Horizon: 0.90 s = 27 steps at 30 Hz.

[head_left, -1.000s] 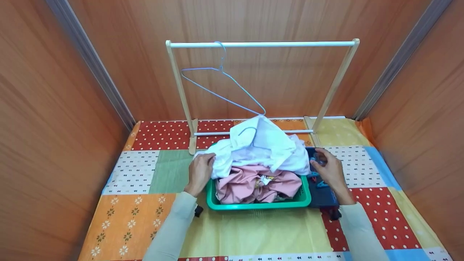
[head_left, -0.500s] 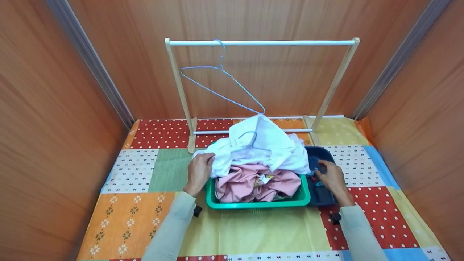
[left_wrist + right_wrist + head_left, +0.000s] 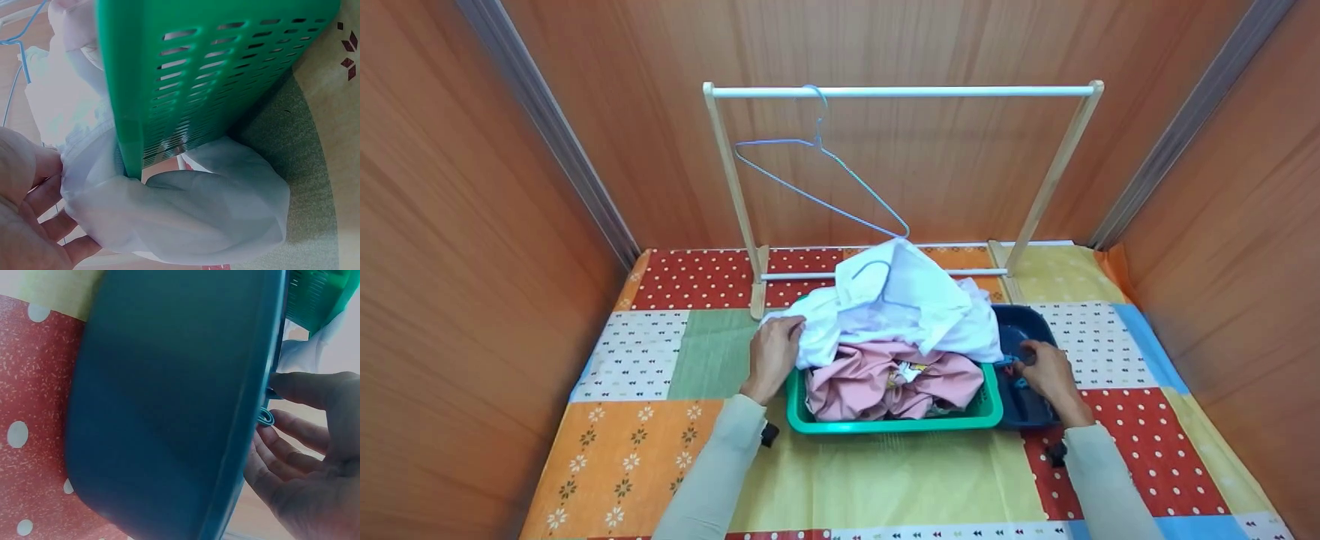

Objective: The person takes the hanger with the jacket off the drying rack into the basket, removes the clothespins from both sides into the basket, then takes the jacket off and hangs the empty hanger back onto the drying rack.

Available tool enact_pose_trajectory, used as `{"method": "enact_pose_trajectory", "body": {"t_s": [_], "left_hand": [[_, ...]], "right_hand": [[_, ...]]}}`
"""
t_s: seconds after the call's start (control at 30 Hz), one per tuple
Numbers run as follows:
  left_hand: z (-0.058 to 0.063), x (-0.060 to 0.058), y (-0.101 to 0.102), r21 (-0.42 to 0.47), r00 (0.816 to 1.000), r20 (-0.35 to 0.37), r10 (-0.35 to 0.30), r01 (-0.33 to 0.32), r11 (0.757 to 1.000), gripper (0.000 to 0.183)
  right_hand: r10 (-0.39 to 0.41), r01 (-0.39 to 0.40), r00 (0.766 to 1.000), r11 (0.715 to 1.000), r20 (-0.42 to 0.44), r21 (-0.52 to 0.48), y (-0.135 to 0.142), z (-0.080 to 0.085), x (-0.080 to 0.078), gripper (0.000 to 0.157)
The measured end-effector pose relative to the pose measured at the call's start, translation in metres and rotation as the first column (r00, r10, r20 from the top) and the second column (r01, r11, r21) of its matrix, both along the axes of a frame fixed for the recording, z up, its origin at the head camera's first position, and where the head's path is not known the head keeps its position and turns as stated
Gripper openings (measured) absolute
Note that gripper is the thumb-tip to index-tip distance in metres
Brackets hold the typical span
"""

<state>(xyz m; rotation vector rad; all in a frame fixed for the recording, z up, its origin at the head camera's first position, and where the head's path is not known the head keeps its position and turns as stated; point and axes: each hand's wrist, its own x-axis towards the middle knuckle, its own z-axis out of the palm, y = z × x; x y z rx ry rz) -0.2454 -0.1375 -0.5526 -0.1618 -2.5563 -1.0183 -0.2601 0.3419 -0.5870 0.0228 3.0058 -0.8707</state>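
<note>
A white shirt [image 3: 937, 300] lies heaped on a green basket [image 3: 885, 427], with a thin hanger [image 3: 887, 281] on top of it. Pink clothing [image 3: 862, 382] fills the basket's front. My left hand [image 3: 772, 356] is at the shirt's left edge; in the left wrist view its thumb and fingertips pinch the white cloth, which droops over the basket's side. To the right, my right hand [image 3: 1048, 375] reaches into a dark blue basin [image 3: 1027, 416]. Its thumb and fingers pinch a small blue clothespin [image 3: 265, 417], partly hidden by the basin's rim in the right wrist view.
Behind the basket stands a wooden rack with a white rail [image 3: 960, 91]. One wire hanger [image 3: 859, 180] hangs at its left part, its lower corner close to the shirt. Wood-grain panels [image 3: 472, 300] enclose the patchwork cloth [image 3: 660, 450] on three sides.
My right hand has drawn back slightly from the basin's far end and come down lower among the clothespins. The left hand has stayed on the shirt.
</note>
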Motion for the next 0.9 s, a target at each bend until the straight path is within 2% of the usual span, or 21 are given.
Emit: {"method": "enact_pose_trajectory", "body": {"t_s": [0.27, 0.43, 0.7, 0.9], "left_hand": [[0.001, 0.0, -0.001, -0.002, 0.999, 0.043, 0.004, -0.004, 1.0, 0.019], [0.001, -0.001, 0.0, -0.015, 0.999, 0.038, 0.006, -0.005, 1.0, 0.019], [0.003, 0.0, 0.0, -0.018, 0.999, 0.041, 0.003, -0.002, 1.0, 0.019], [0.002, 0.001, -0.001, -0.025, 1.0, -0.002, -0.01, 0.01, 1.0, 0.017]], "right_hand": [[-0.002, 0.002, 0.999, 1.0, 0.043, -0.021, -0.002, -0.005, -0.004, 0.051], [0.006, -0.005, 0.999, 1.0, 0.044, -0.03, -0.003, 0.002, -0.004, 0.05], [0.022, -0.031, 0.996, 0.995, -0.089, -0.091, -0.018, 0.031, -0.003, 0.043], [0.045, -0.075, 0.971, 0.99, -0.234, -0.119, -0.034, 0.049, 0.0, 0.035]]}}
